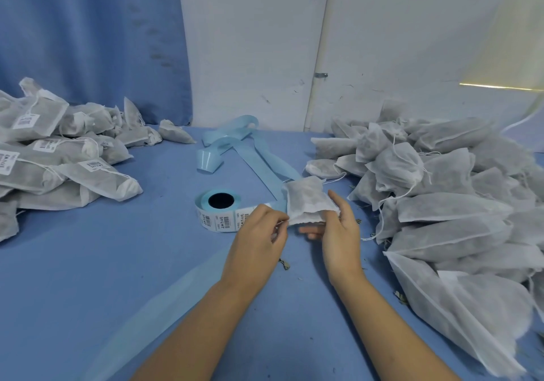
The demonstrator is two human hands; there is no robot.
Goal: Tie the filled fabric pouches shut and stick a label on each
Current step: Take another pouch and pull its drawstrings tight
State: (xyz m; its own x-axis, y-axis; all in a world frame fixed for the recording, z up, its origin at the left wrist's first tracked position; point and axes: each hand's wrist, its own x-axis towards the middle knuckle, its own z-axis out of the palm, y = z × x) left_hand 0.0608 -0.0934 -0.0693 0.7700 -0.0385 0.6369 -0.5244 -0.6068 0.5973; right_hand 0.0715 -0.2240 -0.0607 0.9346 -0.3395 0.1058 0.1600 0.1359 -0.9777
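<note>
Spreading underneath, blue cloth (88, 263), white wall (250, 42) behind, left hand (260, 233) pinching pouch (306, 201), right hand (338, 230) gripping it

The labelled pile (44, 157) is running off the left edge; the held pouch (306, 201) is apparently covering the right hand's (341, 233) fingers.

Your left hand (259, 235): fingers curled, pinching the pouch (306, 201) edge. Your right hand (338, 233): holds it, fingers beneath, thumb raised. Forearms bare.
</note>
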